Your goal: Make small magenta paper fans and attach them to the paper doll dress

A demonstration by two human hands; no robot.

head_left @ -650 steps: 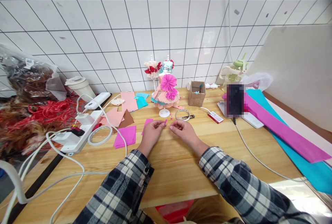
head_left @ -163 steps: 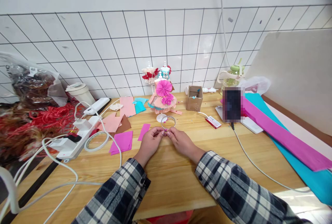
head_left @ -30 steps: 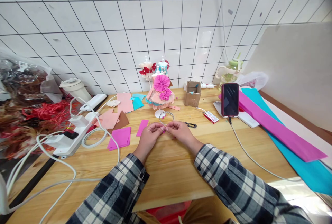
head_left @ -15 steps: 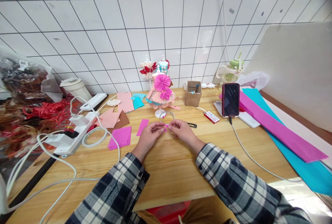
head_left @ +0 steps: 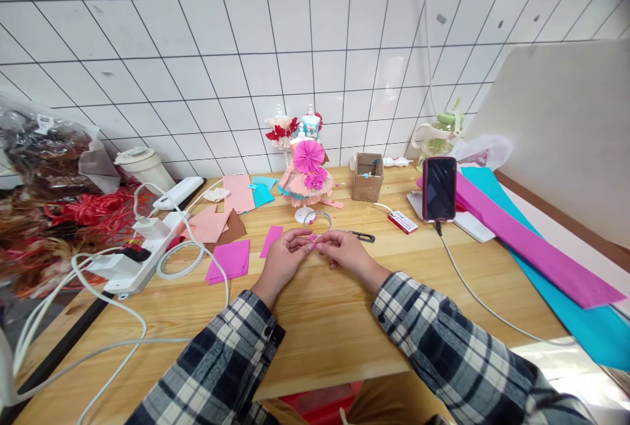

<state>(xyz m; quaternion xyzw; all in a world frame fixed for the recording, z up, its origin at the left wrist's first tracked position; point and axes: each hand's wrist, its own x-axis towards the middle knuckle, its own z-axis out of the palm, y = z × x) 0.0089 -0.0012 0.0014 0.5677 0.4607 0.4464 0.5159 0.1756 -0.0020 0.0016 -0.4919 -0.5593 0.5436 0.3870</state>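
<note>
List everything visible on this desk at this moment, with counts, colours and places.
paper scrap: 1, magenta, pinched between both hands
tape ring: 1, clear, behind hands
paper dress: 1, pink, back centre
magenta sheets: 2, left of hands
cardboard box: 1, brown, back
phone: 1, black, propped right
crepe rolls: 2, magenta and teal, right
power strip: 1, white, left
clip: 1, black, right of hands
left hand: 1, centre
right hand: 1, centre
</note>
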